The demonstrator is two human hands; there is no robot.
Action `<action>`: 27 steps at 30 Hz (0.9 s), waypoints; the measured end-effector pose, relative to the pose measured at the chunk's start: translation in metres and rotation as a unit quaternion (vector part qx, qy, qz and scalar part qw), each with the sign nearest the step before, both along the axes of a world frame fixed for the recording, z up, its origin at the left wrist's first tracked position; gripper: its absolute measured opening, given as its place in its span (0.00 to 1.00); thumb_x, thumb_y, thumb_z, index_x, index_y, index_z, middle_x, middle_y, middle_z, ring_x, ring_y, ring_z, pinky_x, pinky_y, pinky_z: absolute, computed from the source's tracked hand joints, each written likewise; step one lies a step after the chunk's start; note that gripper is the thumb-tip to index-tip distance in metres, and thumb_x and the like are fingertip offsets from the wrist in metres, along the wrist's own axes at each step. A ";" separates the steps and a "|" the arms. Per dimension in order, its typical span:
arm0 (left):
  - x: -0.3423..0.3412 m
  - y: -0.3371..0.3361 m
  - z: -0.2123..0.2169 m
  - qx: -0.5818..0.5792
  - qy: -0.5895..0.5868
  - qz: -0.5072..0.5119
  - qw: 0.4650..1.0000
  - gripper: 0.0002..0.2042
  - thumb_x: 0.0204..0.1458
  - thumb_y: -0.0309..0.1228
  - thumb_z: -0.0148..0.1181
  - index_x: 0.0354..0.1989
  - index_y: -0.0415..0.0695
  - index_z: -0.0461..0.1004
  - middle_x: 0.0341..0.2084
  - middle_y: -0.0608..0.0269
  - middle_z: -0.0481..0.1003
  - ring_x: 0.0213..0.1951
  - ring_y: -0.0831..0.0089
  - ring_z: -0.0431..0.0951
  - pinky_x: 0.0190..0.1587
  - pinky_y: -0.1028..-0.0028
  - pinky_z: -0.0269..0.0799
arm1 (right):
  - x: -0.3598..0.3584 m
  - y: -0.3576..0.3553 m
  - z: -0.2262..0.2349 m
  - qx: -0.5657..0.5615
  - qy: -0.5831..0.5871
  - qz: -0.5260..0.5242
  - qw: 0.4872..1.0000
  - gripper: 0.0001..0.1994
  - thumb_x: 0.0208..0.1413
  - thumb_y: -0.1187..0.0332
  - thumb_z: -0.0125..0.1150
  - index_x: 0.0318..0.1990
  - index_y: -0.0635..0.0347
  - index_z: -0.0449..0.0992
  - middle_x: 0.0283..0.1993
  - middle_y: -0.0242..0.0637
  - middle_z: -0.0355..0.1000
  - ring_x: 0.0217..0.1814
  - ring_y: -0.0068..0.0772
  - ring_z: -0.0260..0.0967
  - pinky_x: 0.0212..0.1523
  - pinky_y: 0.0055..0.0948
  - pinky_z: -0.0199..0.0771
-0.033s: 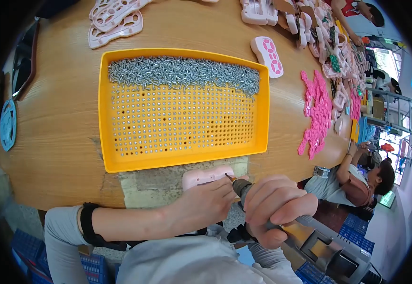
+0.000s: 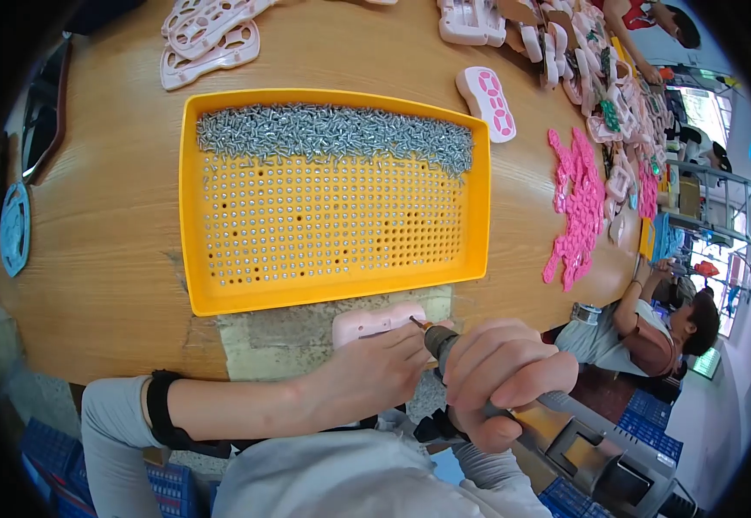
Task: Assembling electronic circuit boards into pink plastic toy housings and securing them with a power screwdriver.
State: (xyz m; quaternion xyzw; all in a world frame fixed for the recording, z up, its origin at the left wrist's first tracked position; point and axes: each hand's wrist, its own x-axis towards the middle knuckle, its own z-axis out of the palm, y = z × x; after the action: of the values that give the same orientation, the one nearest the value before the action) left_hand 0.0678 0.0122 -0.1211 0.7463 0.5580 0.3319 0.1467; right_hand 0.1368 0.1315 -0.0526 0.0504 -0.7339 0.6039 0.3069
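Observation:
My left hand (image 2: 388, 367) is closed on a pale pink plastic casing (image 2: 374, 321) that lies at the table's near edge. The hand covers the casing's near part. My right hand (image 2: 509, 375) is wrapped around an electric screwdriver (image 2: 596, 451), which slants in from the lower right. Its thin bit points left and meets the casing's right end, close to my left fingertips. Whether a screw sits under the bit is too small to tell. Just beyond the casing stands a yellow tray (image 2: 337, 302) with a perforated bed. Loose silver screws (image 2: 332, 131) are heaped along its far side, and many holes hold screws.
Under the casing is a worn mat (image 2: 263, 345). Pink button pieces (image 2: 578, 207) lie in a pile to the right. A finished-looking pink-and-white casing (image 2: 486, 104) rests by the tray. More casings (image 2: 211, 52) are at the far left. A co-worker (image 2: 660, 332) sits at right.

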 end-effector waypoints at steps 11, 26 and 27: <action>-0.006 0.001 0.002 -0.016 0.011 -0.025 0.999 0.08 0.39 0.28 0.53 0.27 0.39 0.74 0.29 0.66 0.69 0.40 0.71 0.69 0.49 0.76 0.64 | -0.015 0.018 0.004 -0.126 0.022 0.152 0.980 0.12 0.42 0.72 0.69 0.29 0.69 0.71 0.15 0.38 0.66 0.12 0.31 0.62 0.13 0.26 0.62; -0.008 0.001 0.008 -0.042 0.113 -0.049 0.992 0.24 0.47 0.26 0.48 0.54 0.27 0.62 0.58 0.49 0.62 0.61 0.65 0.61 0.62 0.70 0.56 | -0.048 0.042 -0.005 -0.023 0.050 -0.105 0.993 0.16 0.59 0.55 0.49 0.40 0.60 0.61 0.17 0.29 0.60 0.14 0.21 0.56 0.16 0.20 0.57; -0.007 0.000 0.007 -0.041 0.104 -0.045 0.993 0.24 0.47 0.26 0.48 0.54 0.27 0.62 0.58 0.49 0.62 0.60 0.65 0.61 0.62 0.70 0.56 | -0.047 0.041 -0.006 -0.053 0.036 -0.109 0.992 0.19 0.56 0.55 0.57 0.41 0.59 0.60 0.17 0.30 0.60 0.16 0.23 0.59 0.17 0.22 0.60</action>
State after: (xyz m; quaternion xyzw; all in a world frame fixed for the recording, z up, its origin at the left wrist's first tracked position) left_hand 0.0610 0.0125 -0.1143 0.7946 0.5490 0.2224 0.1337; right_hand 0.0895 0.1729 -0.0588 -0.0246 -0.6906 0.6029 0.3988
